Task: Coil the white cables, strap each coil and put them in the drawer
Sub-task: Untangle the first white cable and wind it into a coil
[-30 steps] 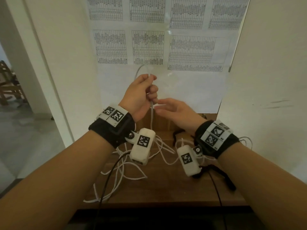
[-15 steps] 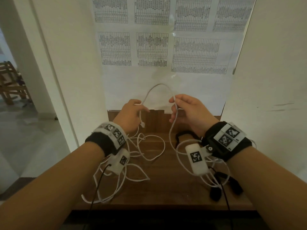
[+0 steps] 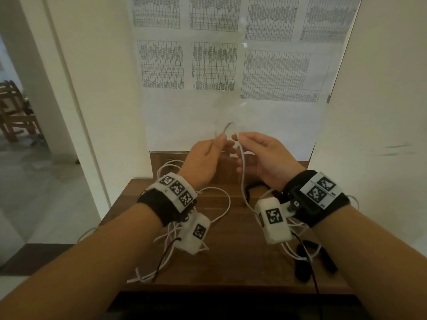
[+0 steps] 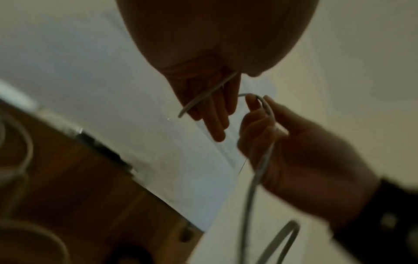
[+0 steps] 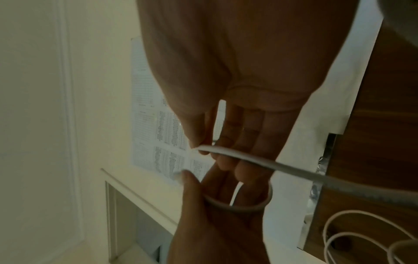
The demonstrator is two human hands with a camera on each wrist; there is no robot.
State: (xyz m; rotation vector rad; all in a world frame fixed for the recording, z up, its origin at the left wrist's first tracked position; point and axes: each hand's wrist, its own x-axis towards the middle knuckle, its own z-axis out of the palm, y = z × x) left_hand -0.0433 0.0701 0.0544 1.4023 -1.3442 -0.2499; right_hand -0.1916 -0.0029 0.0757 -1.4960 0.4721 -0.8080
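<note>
Both hands [image 3: 235,155] pinching thin white cable [image 3: 242,179], small loop arched between, rest trailing down

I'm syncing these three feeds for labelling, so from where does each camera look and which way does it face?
Head: worn on the head, looking forward and down at the wooden table and wall sheets; both forearms show.
Left wrist: looks along the left hand toward the right hand.
Right wrist: looks along the right hand's palm; left hand's fingers below.
Shared: all three show the white cable that both hands pinch.
</note>
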